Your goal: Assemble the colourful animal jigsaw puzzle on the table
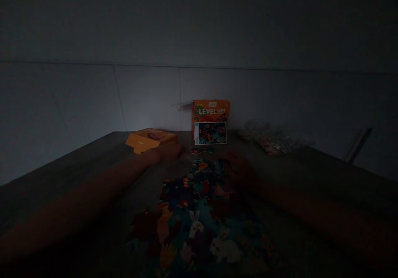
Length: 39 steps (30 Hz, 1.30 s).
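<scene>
A partly joined jigsaw puzzle (202, 215) with rabbits and flowers lies on the dark table before me. My left hand (169, 151) is stretched over the table beyond the puzzle's upper left, near an orange box; it is blurred, and its fingers do not show clearly. At the puzzle's upper right edge is my right hand (239, 166), its fingers dim and smeared, touching or just above the pieces. A few loose puzzle pieces (202, 150) lie between the hands, just past the joined part. Whether either hand holds a piece is too dark to see.
An orange "LEVEL UP!" box (211, 106) stands upright at the back, with a picture card (212, 133) leaning on it. Another orange box (152, 137) lies at the back left. Clear plastic bags (273, 139) of pieces lie at the back right, before the tiled wall (149, 95).
</scene>
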Motion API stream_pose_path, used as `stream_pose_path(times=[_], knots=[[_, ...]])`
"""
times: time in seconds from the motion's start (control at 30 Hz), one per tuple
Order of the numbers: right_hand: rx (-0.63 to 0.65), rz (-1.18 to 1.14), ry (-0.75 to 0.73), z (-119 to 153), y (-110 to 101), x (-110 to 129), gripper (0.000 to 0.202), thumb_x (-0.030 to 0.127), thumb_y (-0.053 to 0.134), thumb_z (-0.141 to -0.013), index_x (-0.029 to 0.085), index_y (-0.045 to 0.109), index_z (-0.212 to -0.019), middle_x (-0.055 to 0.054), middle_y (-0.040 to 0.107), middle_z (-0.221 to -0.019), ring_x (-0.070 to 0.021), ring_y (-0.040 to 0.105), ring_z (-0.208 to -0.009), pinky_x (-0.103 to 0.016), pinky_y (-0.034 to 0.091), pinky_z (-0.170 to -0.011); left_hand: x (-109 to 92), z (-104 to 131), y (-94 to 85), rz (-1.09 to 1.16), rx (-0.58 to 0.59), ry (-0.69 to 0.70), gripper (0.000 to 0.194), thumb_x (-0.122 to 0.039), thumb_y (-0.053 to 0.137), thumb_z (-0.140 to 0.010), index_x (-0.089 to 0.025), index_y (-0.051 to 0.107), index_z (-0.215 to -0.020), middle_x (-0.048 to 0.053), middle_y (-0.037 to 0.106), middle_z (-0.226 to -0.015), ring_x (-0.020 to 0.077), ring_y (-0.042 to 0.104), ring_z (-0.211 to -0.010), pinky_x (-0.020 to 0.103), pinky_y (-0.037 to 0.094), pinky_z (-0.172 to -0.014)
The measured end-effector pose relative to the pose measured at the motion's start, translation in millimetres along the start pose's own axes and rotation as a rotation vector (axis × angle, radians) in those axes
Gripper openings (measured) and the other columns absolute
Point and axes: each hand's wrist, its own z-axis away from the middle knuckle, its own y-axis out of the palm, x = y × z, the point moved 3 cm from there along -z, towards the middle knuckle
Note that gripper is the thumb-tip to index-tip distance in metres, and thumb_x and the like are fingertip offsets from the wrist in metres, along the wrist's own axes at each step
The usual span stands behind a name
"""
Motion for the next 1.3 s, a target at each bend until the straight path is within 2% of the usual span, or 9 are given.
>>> stream_pose_path(times=[0.07, 0.13, 0.23, 0.33, 0.63, 0.8, 1.0, 1.13, 1.3], knots=[[-0.077, -0.025, -0.019, -0.4, -5.5, 4.8, 0.027, 0.015, 0.041, -0.093, 0.020, 0.065, -0.104, -0.009, 0.062, -0.093, -0.0213, 0.062, -0.088, -0.036, 0.051, -0.080, -6.1, -3.3, 10.1, -0.004, -0.082, 0.032, 0.035, -0.030, 0.041, -0.099, -0.009, 0.062, -0.117, 0.015, 0.070, -0.106, 0.0239, 0.065, -0.096, 0.030, 0.047, -0.088], [-0.105, -0.058, -0.037, 0.3, -6.9, 6.8, 0.028, 0.016, 0.039, -0.094, 0.020, 0.065, -0.104, -0.008, 0.062, -0.093, -0.0206, 0.062, -0.088, -0.035, 0.051, -0.080, -11.1, -6.6, 24.5, 0.003, -0.115, 0.081, 0.037, -0.024, 0.037, -0.100, -0.012, 0.055, -0.130, 0.014, 0.061, -0.129, 0.0232, 0.058, -0.118, 0.031, 0.041, -0.101], [0.024, -0.077, -0.073, 1.9, 1.7, 5.0, 0.023, 0.014, 0.047, -0.088, 0.019, 0.068, -0.097, -0.007, 0.064, -0.091, -0.0196, 0.063, -0.085, -0.033, 0.050, -0.078, -13.0, -9.7, 42.5, 0.018, -0.124, 0.125, 0.040, -0.023, 0.036, -0.100, -0.018, 0.054, -0.135, 0.008, 0.050, -0.146, 0.0210, 0.047, -0.132, 0.032, 0.033, -0.113], [0.145, -0.025, -0.066, 3.3, 11.8, 0.5, 0.019, 0.014, 0.054, -0.084, 0.018, 0.071, -0.091, -0.008, 0.063, -0.096, -0.0195, 0.063, -0.087, -0.033, 0.050, -0.078, -11.7, -10.1, 47.2, 0.027, -0.147, 0.131, 0.040, -0.024, 0.037, -0.099, -0.017, 0.057, -0.133, 0.008, 0.052, -0.145, 0.0214, 0.050, -0.131, 0.035, 0.033, -0.114], [0.179, 0.014, -0.076, 3.3, 13.7, 0.7, 0.020, 0.011, 0.055, -0.082, 0.018, 0.071, -0.090, -0.007, 0.062, -0.094, -0.0185, 0.061, -0.086, -0.032, 0.049, -0.077, -15.0, -9.1, 41.8, 0.014, -0.195, 0.142, 0.039, -0.024, 0.039, -0.096, -0.017, 0.067, -0.123, 0.008, 0.059, -0.137, 0.0220, 0.054, -0.126, 0.035, 0.036, -0.113], [0.189, -0.006, -0.077, 3.1, 12.4, 5.6, 0.018, 0.012, 0.055, -0.082, 0.018, 0.072, -0.088, -0.008, 0.063, -0.092, -0.0184, 0.062, -0.082, -0.031, 0.049, -0.074, -16.6, -8.6, 38.8, -0.010, -0.211, 0.083, 0.032, -0.022, 0.043, -0.093, -0.016, 0.074, -0.102, 0.008, 0.072, -0.112, 0.0207, 0.064, -0.105, 0.030, 0.047, -0.099], [-0.021, -0.092, 0.106, -0.9, 3.2, -3.6, 0.024, 0.010, 0.049, -0.082, 0.019, 0.070, -0.084, -0.007, 0.068, -0.087, -0.0205, 0.064, -0.084, -0.034, 0.050, -0.078, -24.3, -6.4, 33.5, -0.046, -0.273, -0.007, 0.037, -0.029, 0.043, -0.095, -0.014, 0.070, -0.074, 0.012, 0.070, -0.082, 0.0215, 0.064, -0.084, 0.031, 0.050, -0.084], [-0.164, -0.112, 0.300, -0.2, -0.1, -19.1, 0.026, 0.012, 0.045, -0.084, 0.021, 0.070, -0.084, -0.006, 0.071, -0.089, -0.0221, 0.066, -0.086, -0.036, 0.051, -0.079, -28.7, -3.8, 35.4, -0.040, -0.308, 0.014, 0.034, -0.031, 0.045, -0.096, -0.015, 0.071, -0.084, 0.012, 0.068, -0.090, 0.0240, 0.062, -0.094, 0.033, 0.048, -0.091], [-0.209, -0.114, 0.478, 0.5, 3.3, -48.1, 0.027, 0.014, 0.047, -0.082, 0.022, 0.071, -0.089, -0.004, 0.073, -0.089, -0.0205, 0.067, -0.084, -0.031, 0.052, -0.073, -25.4, -6.4, 42.7, 0.003, -0.283, 0.093, 0.034, -0.028, 0.046, -0.096, -0.019, 0.063, -0.125, 0.009, 0.059, -0.132, 0.0236, 0.053, -0.121, 0.035, 0.038, -0.108]])
